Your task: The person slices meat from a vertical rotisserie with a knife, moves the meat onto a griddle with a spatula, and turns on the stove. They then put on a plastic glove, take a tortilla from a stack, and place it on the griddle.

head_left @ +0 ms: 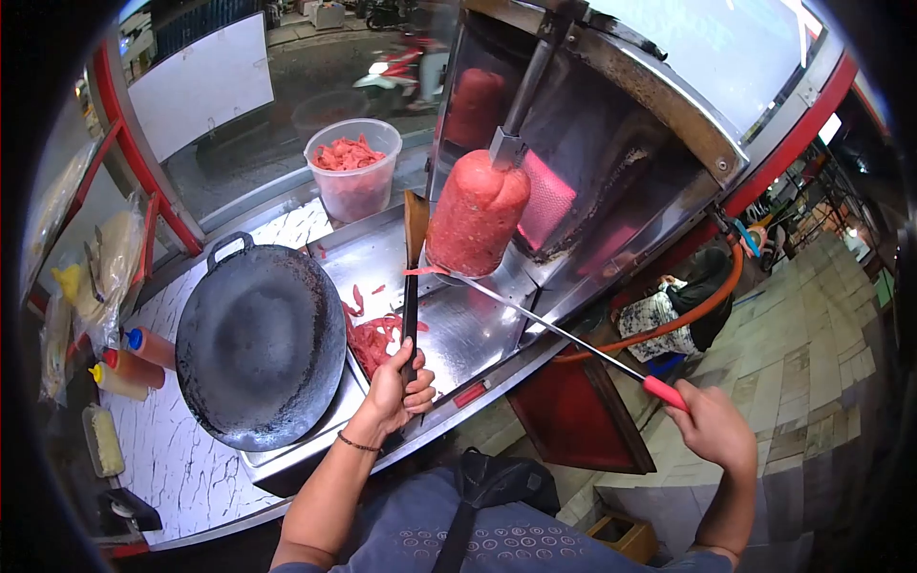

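Red meat (479,215), a thick cylinder, sat on its steel spit (527,95), upper centre! Fingers wrapped, the right hand (714,427) gripped the long, red-handled steel knife (564,333), the left hand (396,392) a black-handled, brown-bladed scoop (412,296); shallow, steady strokes suited the meat.

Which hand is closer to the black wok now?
Left. The left hand, gripping a black handle, is close beside the wok; the right hand, on a red handle, is well away from it.
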